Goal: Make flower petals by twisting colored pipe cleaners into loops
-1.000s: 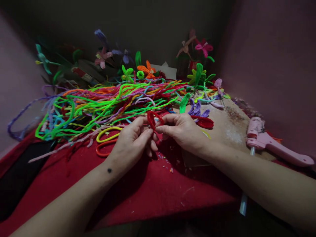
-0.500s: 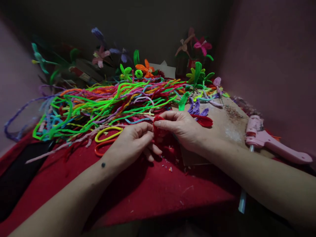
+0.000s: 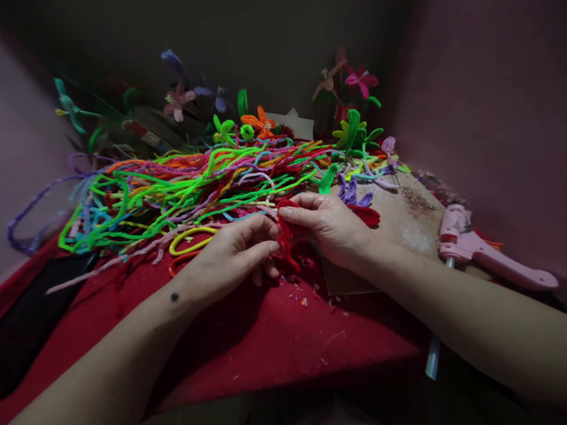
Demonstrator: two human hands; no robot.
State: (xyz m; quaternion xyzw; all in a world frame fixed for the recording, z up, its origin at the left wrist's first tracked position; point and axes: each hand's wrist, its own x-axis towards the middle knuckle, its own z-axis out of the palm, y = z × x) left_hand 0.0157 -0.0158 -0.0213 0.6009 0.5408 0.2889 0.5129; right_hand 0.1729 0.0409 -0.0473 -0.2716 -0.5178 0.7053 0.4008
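Note:
My right hand (image 3: 330, 227) pinches a bent red pipe cleaner (image 3: 287, 243) between thumb and fingers, above the red cloth. Close on its left side, my left hand (image 3: 233, 251) has curled fingers, with thumb and forefinger tips closed at the edge of the red piece. Part of the red pipe cleaner is hidden behind the fingers. Beyond my right hand lie a red looped petal (image 3: 367, 216), purple petals (image 3: 354, 193) and a green leaf (image 3: 328, 179). Yellow and orange loops (image 3: 188, 239), which look like scissor handles, rest beside my left wrist.
A heap of colourful pipe cleaners (image 3: 199, 177) spreads across the back. Finished flowers (image 3: 261, 123) stand behind it. A pink glue gun (image 3: 482, 248) lies at the right on a board (image 3: 411, 227). A black object (image 3: 39, 313) sits on the left; scraps dot the red cloth (image 3: 274, 342).
My left hand has drawn slightly left and its lower fingers have curled in. More of the red pipe cleaner now shows, hanging below my right hand's pinch.

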